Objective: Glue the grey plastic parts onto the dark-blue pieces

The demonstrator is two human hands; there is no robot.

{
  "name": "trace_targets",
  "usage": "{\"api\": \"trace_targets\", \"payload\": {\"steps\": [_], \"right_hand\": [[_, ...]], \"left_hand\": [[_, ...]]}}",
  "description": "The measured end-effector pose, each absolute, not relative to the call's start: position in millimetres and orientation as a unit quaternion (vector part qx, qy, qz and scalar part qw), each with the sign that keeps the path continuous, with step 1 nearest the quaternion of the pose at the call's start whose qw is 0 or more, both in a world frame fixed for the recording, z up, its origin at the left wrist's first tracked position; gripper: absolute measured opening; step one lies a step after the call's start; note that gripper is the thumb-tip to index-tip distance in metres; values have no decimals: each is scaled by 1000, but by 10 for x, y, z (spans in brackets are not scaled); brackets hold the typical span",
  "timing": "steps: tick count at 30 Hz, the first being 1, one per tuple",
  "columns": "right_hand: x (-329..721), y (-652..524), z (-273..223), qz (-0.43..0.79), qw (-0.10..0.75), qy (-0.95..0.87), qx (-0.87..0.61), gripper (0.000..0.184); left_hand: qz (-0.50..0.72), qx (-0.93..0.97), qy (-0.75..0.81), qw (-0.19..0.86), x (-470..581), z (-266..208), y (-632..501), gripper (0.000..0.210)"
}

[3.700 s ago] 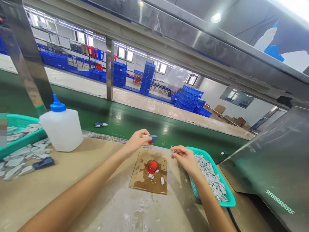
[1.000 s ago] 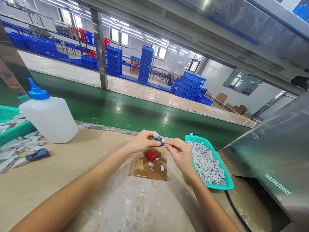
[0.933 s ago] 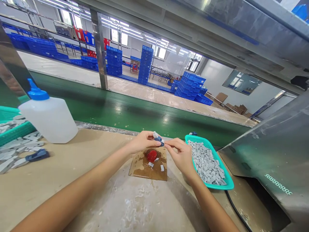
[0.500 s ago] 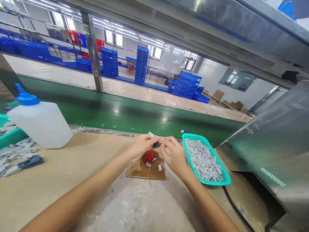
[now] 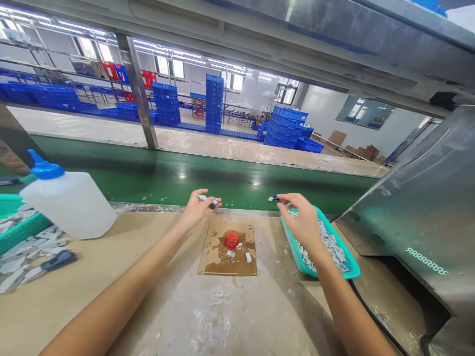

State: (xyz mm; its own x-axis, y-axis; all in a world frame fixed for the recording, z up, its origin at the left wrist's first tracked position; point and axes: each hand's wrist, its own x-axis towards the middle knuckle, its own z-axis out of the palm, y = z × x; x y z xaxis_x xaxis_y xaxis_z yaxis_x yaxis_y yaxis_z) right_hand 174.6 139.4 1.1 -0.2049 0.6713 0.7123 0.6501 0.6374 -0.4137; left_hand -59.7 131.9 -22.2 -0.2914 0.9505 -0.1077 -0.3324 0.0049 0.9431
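A: What's nearest?
B: The surface, then a wet-looking cardboard square bearing a red cup-shaped piece and pale chips. Right of it sits a teal basket heaped with grey-white pieces.
A: And the hands?
B: Just past the square, the left hand pinches a blue-and-white part in the air. The right hand, fingers parted, seems to hold nothing, over the basket's far end.
A: How would that part handle?
B: Light and stiff, I'd judge, likely plastic; slippery if wet. I'd pinch the dark blue end, which looks sturdier.
A: Farther?
B: A similar part on the green belt, by the right fingertips; I can't tell whether they touch.
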Motion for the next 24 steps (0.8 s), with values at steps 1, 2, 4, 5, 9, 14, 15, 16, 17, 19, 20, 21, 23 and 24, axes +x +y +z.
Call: {"api": "trace_targets", "payload": {"steps": [1,2,4,5,9,14,15,16,17,19,20,21,23,24], "right_hand": [[1847,1448,33,17,466,-762,-449,16],[1946,1502,44,22,461,-748,-477,16],[2129,1605,37,29,410,-733,-541,16],[2209,1650,21,32,365,-734,-572,17],[2421,1775,-95,52,146,-767,-623,20],[2459,1815,-252,78,84,-790,-603,19],[2452,1818,-273,81,81,-793,-599,22],[2445,1824,-290,82,81,-794,-597,24],[2441,1831,-302,82,80,-795,-596,25],[2441,1849,-319,82,81,-795,-596,26],[2447,1857,-325,82,82,-794,-596,27],[2455,1863,-329,82,83,-795,-596,28],[2473,1867,-335,84,89,-797,-592,29],[2480,1863,-336,85,93,-798,-589,29]], "left_hand": [[644,303,509,484,-692,-254,1367,22],[651,296,524,462,-790,-288,1410,21],[656,283,562,417,-979,-358,1480,20],[656,278,581,394,-1066,-391,1506,21],[657,265,631,316,-1323,-490,1560,25],[615,291,692,243,-1478,-519,1566,39],[575,319,723,211,-1487,-514,1579,44],[520,360,755,175,-1483,-506,1602,51],[455,406,781,134,-1461,-496,1637,57],[342,496,797,40,-1354,-472,1744,65],[310,532,788,-1,-1268,-458,1813,67],[288,562,774,-37,-1163,-444,1888,69],[257,617,741,-60,-913,-420,2049,70],[244,648,720,-34,-776,-412,2129,70]]}}
